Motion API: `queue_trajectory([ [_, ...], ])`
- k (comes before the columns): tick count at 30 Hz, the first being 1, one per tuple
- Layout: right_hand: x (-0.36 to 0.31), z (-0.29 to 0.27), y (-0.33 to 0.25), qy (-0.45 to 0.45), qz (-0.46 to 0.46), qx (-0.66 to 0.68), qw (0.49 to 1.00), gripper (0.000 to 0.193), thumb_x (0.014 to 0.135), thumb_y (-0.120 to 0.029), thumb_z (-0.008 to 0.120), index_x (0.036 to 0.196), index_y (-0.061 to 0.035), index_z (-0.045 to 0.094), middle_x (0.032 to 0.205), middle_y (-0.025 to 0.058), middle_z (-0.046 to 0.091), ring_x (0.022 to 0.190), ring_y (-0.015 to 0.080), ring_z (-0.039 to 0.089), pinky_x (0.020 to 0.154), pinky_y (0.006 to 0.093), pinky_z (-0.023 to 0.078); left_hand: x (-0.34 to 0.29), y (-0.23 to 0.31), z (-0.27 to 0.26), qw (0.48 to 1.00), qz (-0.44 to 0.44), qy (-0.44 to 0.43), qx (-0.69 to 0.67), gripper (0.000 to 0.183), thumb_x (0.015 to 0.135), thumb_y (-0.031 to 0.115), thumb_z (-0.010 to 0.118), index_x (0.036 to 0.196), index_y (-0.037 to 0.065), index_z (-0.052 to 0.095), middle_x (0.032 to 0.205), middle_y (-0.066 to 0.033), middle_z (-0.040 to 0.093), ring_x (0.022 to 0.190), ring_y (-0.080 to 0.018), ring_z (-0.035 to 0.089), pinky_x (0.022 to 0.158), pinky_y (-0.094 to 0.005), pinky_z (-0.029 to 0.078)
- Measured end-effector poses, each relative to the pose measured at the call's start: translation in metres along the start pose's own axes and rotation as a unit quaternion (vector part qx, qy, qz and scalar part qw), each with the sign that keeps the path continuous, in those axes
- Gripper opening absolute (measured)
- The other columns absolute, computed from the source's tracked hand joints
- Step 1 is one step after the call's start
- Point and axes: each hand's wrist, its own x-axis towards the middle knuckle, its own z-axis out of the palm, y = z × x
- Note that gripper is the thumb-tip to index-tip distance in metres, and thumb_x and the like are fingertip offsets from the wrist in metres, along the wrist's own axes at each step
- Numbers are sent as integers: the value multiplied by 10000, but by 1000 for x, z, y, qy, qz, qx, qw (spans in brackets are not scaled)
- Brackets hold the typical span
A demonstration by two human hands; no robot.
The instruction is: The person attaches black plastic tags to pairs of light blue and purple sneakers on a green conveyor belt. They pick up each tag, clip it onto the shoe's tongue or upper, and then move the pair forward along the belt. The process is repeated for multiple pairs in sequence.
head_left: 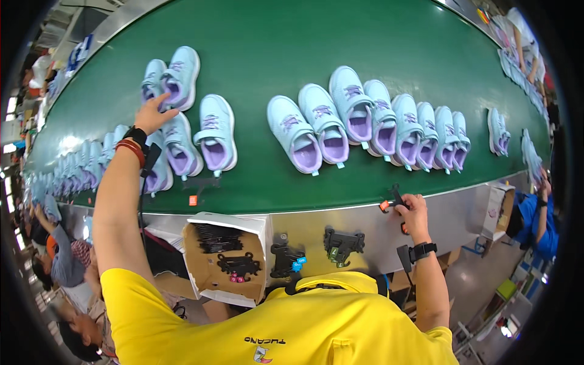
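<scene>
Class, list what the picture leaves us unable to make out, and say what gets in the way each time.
All in the head view:
- Heels of the two upper-left shoes: partly covered by the left hand, so its grip is unclear.
- Part of the black plastic piece: hidden by the right hand's fingers.
- Number of shoes in the far-left row: too small, overlapping near the fisheye rim.

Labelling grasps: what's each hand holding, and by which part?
Right hand: at least one black hanger, fingertip-held, one end sticking out; exact grip spot covered. Left hand: at the upper-left shoes; whether it grips one can't be told.
</scene>
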Motion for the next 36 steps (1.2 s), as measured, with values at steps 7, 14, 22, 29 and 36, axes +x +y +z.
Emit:
queue_trajectory([
  [7,-12,5,-45,-54,28,142,988,209,788,-62,695,944,-23,561,845,47,603,786,132,563,729,280,455,33,22,21,973,-111,59,196,501,791,521,615,1214,253,588,1261,-155,508,1178,-336,490,997,-584,301],
  [14,-9,4,-93,-119,-50,212,969,168,863,-144,614,956,-34,528,772,90,637,692,209,605,647,316,467,17,49,-21,890,87,361,265,367,775,386,682,1038,131,660,1191,-171,555,1038,-358,539,861,-482,400],
  [22,-14,-37,-62,-179,-38,331,926,187,883,-148,604,973,-18,503,780,83,669,696,156,627,649,288,475,-46,416,-10,909,326,229,-119,306,688,285,752,844,31,683,850,-178,599,780,-346,591,666,-422,475],
  [29,-26,-98,-2,-250,1,334,909,143,884,-121,602,944,-16,526,800,44,682,708,83,598,657,254,468,-84,731,67,850,429,211,-220,342,684,409,712,829,99,708,799,-129,569,819,-301,542,689,-436,422],
  [36,-40,-135,51,-185,0,362,914,160,867,-92,604,976,16,561,759,89,675,690,139,651,664,261,502,-110,887,137,925,330,53,-183,555,733,515,659,992,24,649,1045,-213,518,1022,-342,455,876,-408,347],
])
